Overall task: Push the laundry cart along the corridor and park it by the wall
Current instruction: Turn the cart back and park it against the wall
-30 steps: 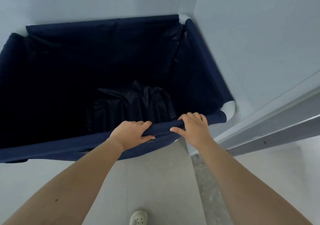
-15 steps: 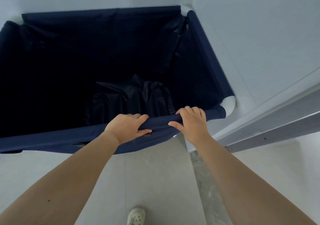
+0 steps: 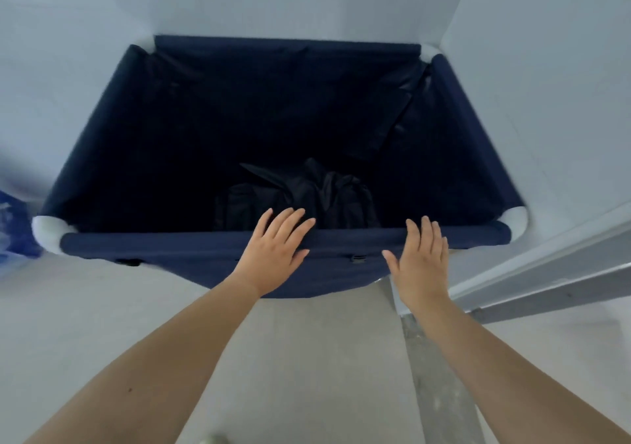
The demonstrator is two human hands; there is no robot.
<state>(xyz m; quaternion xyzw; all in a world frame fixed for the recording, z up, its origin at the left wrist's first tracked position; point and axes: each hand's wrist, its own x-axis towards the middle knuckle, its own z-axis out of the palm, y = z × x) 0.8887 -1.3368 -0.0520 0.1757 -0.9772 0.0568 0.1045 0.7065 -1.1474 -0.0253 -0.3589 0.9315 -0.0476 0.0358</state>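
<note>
In the corner where two pale walls meet, the laundry cart (image 3: 280,129) sits tucked in, its far rim right up against the back wall (image 3: 273,0) and its right side running close along the side wall (image 3: 546,85). Off to the left there's a blurry blue thing (image 3: 13,228) just beside the cart's white corner cap, can't tell what it is. On the right a grey door frame (image 3: 546,273) angles across, near the cart's front right corner. Inside, just a dark crumpled cloth (image 3: 300,198) at the bottom. Both hands are spread flat with fingers apart, not gripping: left hand (image 3: 273,249) lies over the near rail, right hand (image 3: 420,259) has fingertips at the rail. Open floor (image 3: 307,358) on the near side.
</note>
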